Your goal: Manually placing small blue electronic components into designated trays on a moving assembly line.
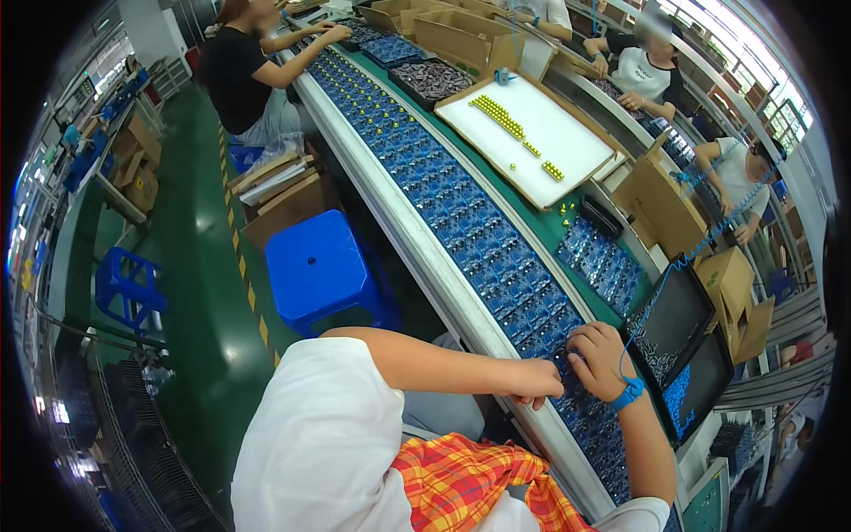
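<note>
Blue circuit boards (470, 226) lie in a long row on the narrow line that runs past me. My left hand (534, 381) is closed at the line's near edge, its fingers curled down beside the boards. Just to its right, my right hand (597, 359) bends over the boards with fingers curled and pressed together at the tips. Whatever either hand pinches is too small or hidden to make out. A blue wrist strap (628, 394) with a coiled cord circles my right wrist. Close by that wrist stand a black tray of small grey parts (658, 362) and one of blue parts (679, 399).
A white board (541, 133) with rows of yellow parts (498, 117) lies beyond the line. More circuit boards (601, 266) are stacked near it. A blue stool (317, 266) stands left of the line. Co-workers sit at the far left (257, 80) and across (651, 75).
</note>
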A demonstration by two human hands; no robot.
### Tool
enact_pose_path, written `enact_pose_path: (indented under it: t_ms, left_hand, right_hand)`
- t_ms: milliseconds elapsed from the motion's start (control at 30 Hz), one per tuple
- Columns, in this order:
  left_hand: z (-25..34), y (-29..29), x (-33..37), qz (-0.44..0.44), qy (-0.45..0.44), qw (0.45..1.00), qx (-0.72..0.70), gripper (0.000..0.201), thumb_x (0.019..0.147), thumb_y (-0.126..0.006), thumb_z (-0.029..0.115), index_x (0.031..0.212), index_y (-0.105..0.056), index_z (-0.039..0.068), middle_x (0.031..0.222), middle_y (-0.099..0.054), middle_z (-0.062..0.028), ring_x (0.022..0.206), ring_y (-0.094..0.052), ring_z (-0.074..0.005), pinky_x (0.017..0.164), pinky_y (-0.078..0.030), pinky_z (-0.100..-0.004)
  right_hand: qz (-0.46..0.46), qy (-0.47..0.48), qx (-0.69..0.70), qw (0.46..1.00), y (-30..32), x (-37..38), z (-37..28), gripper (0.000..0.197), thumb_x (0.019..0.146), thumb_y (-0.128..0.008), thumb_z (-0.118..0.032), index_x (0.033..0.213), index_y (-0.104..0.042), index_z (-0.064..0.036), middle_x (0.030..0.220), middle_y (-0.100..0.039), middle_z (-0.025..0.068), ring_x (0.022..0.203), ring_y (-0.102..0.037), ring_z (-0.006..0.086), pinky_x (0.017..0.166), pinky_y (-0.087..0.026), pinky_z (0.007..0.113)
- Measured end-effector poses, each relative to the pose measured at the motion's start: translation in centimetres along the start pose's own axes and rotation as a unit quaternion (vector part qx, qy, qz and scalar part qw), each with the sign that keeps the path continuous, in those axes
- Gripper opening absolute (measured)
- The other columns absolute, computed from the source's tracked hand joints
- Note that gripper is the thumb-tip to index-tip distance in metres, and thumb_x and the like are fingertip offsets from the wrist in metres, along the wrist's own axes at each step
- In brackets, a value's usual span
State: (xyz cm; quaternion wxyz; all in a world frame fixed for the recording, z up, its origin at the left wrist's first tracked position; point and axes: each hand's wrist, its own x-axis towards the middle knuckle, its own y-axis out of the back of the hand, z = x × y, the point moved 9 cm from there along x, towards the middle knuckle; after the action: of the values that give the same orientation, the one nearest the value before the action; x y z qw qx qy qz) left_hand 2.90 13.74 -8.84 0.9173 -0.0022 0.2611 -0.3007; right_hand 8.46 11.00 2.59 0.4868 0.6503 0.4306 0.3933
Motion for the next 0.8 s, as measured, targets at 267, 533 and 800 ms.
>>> enact_pose_path:
  t_ms: [267, 533, 800]
  left_hand:
    - [-0.1, 0.3, 0.3, -0.011, 0.02, 1.0, -0.021, 0.033, 0.085, -0.054, 0.024, 0.104, -0.06, -0.002, 0.064, -0.061, -0.0094, 0.04, -0.046, -0.0126, 0.038, -0.039, -0.0292]
    - [-0.7, 0.3, 0.5, -0.026, 0.022, 0.998, -0.044, 0.028, 0.085, -0.055, 0.024, 0.1, -0.06, 0.0, 0.065, -0.06, -0.0081, 0.041, -0.044, -0.0103, 0.04, -0.037, -0.0275]
    - [-1.5, 0.5, 0.5, -0.021, 0.051, 0.996, -0.074, 0.028, 0.085, -0.055, 0.023, 0.103, -0.058, 0.002, 0.069, -0.059, -0.008, 0.043, -0.045, -0.0099, 0.042, -0.037, -0.0268]
  right_hand:
    - [0.023, -0.008, -0.01, 1.0, -0.5, 0.5, 0.3, 0.012, 0.08, -0.061, -0.015, 0.088, -0.062, -0.0062, 0.091, -0.06, 0.0097, 0.094, -0.055, 0.0306, 0.085, -0.042, 0.042]
    - [0.047, 0.002, 0.002, 0.999, -1.5, -1.6, -0.2, 0.01, 0.079, -0.062, -0.015, 0.082, -0.064, -0.0061, 0.086, -0.06, 0.0089, 0.09, -0.055, 0.0292, 0.082, -0.043, 0.041]
    - [0.033, -0.002, 0.004, 0.999, -1.4, -1.8, -0.3, 0.011, 0.078, -0.063, -0.015, 0.085, -0.065, -0.0061, 0.087, -0.06, 0.0086, 0.09, -0.055, 0.029, 0.083, -0.043, 0.041]
